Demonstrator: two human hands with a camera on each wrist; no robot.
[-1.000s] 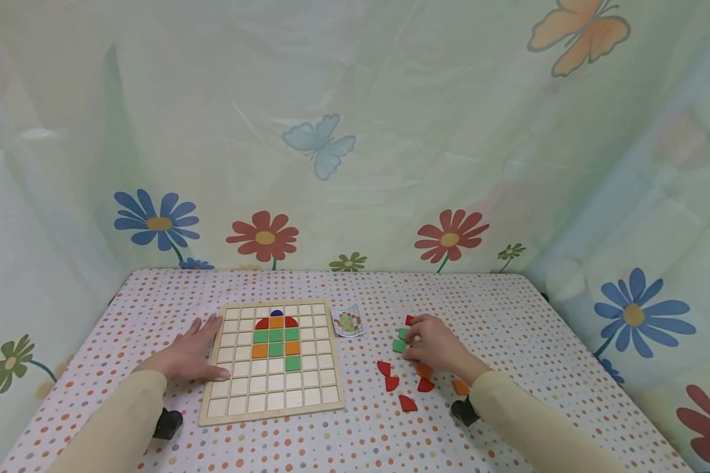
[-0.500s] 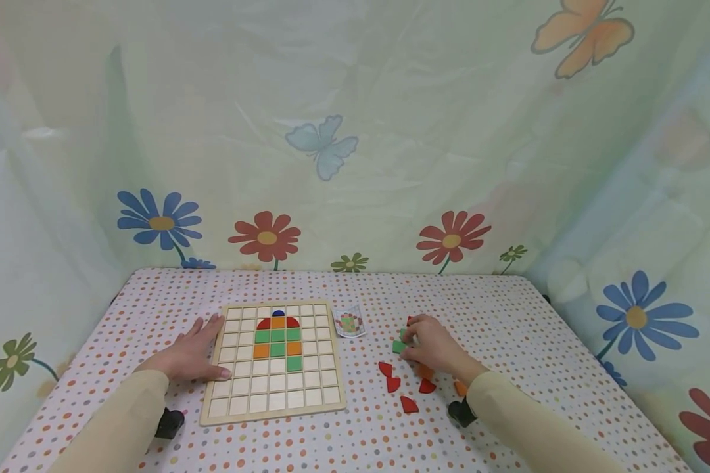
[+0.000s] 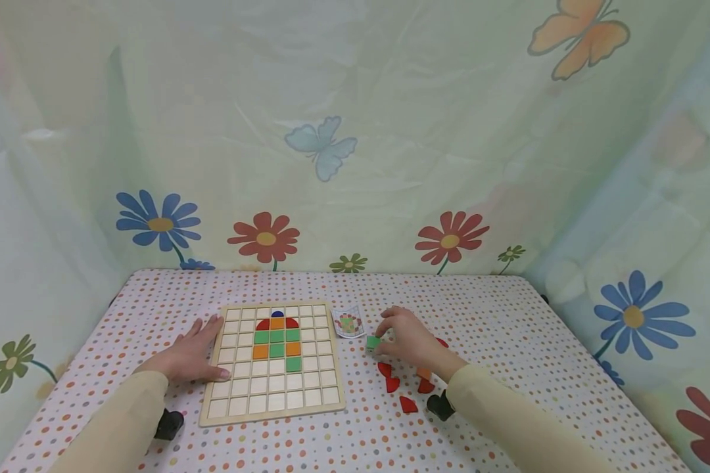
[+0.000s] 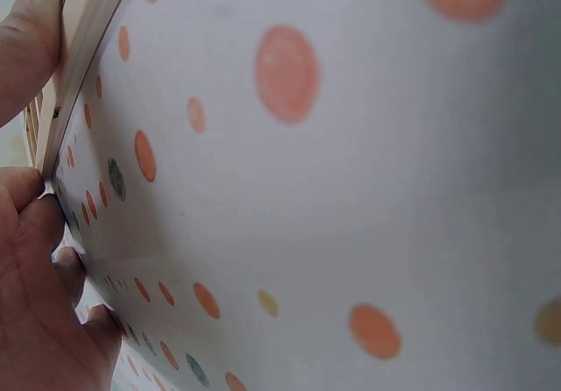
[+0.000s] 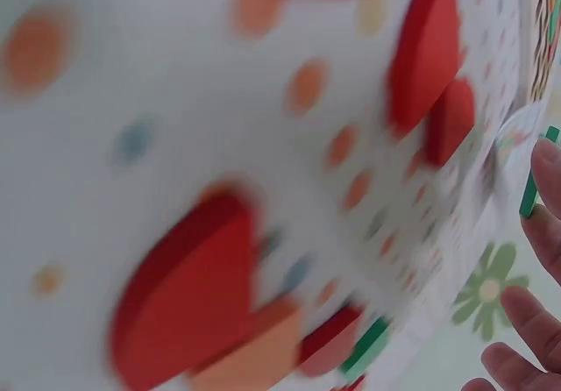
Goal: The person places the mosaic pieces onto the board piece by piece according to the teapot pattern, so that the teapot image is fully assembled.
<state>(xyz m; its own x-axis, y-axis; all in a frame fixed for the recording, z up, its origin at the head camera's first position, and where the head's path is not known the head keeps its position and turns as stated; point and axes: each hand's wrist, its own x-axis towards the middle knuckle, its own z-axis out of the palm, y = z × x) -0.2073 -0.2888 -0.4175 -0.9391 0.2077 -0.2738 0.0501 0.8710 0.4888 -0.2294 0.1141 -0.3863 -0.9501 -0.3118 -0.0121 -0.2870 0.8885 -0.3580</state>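
Note:
A square-gridded wooden board (image 3: 260,386) lies on the left half of the table. Red, orange, green and blue pieces are set in its upper middle cells. My left hand (image 3: 189,355) rests at its left side with the thumb on the frame; the left wrist view shows the fingers (image 4: 35,233) against the board's edge (image 4: 83,31). Between thumb and finger, my right hand (image 3: 408,338) pinches a green square tile (image 3: 373,343), held just right of the board. The right wrist view shows this green tile (image 5: 529,189) raised above the cloth.
A small printed card (image 3: 348,322) lies beside the board's upper right edge. Several red quarter-circle pieces (image 3: 408,405) and an orange piece (image 3: 424,373) lie near the right forearm. Another green piece (image 5: 365,347) lies on the dotted cloth. A patterned curtain (image 3: 355,197) stands behind.
My right hand has picked up a green tile from the pile and moved left with it toward the board. The left hand keeps its place.

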